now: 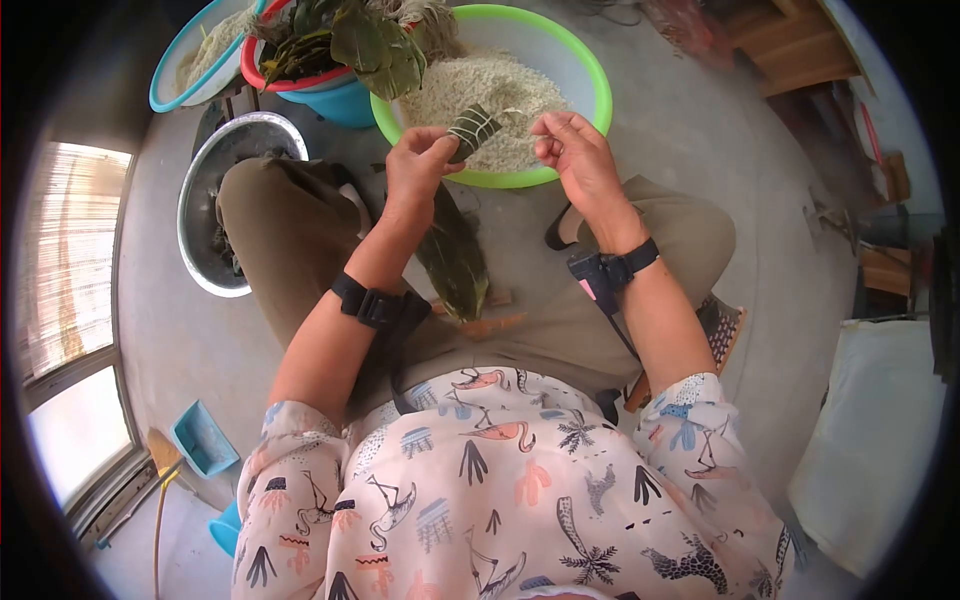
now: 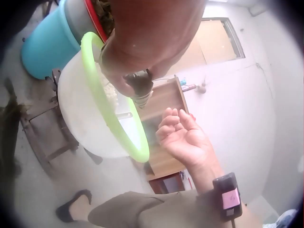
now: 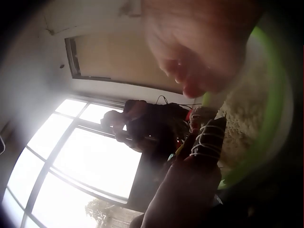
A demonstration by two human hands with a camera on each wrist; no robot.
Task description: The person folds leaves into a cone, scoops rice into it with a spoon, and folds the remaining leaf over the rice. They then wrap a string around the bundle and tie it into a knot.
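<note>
My left hand (image 1: 412, 172) grips a leaf-wrapped rice dumpling (image 1: 474, 130) bound with several turns of white string. Its pointed end juts past my fingers, and the string wraps show in the right wrist view on the dumpling (image 3: 209, 138). Off to the right, my right hand (image 1: 582, 158) has its fingers curled, with thumb and forefinger pinching the thin string that runs from the dumpling. Both hands are above a green-rimmed basin (image 1: 602, 95) of white rice (image 1: 485, 92). Long dark green leaves (image 1: 455, 262) hang between my knees.
A blue bucket (image 1: 345, 108) and a red-rimmed basin (image 1: 250, 68) heaped with leaves (image 1: 372, 45) stand left of the rice. A metal basin (image 1: 190, 215) with dark contents sits by my left knee. A blue dustpan (image 1: 205, 440) is lower left.
</note>
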